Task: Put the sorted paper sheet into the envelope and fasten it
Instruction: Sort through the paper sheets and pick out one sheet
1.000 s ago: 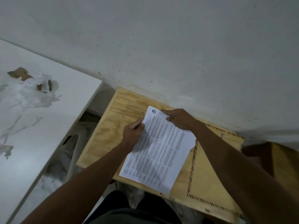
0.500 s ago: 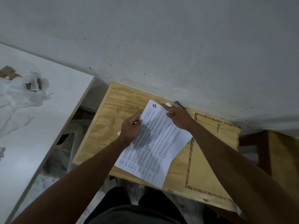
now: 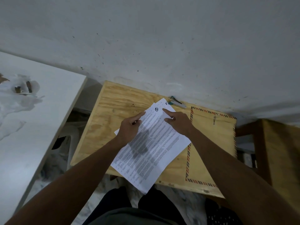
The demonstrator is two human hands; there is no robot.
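White paper: printed sheets (image 3: 152,148) lie slanted on the wooden table (image 3: 116,108), near corner hanging past the table's front edge; top sheet carries a circled 1 at its far end, and another sheet's corner pokes out beyond it
Sheets under: a second white corner shows at the left, below the left wrist
Left hand (image 3: 129,129): rests on the left edge of the stack, forefinger stretched along the paper's edge, thumb tucked against it; whether it pinches the sheets I cannot tell
Right hand (image 3: 178,122): fingers fairly straight, forefinger tip pressing on the far end of the top sheet beside the circled number
Envelope (image 3: 212,148): brown, striped red-and-blue border, flat on the table just right of the sheets, its left edge partly covered by them; metal clasp near its far end
Stapler (image 3: 177,103): teal and metal, at the table's back edge against the wall, just beyond the sheets
Left side: white board (image 3: 29,127) with torn patches, apart from the table
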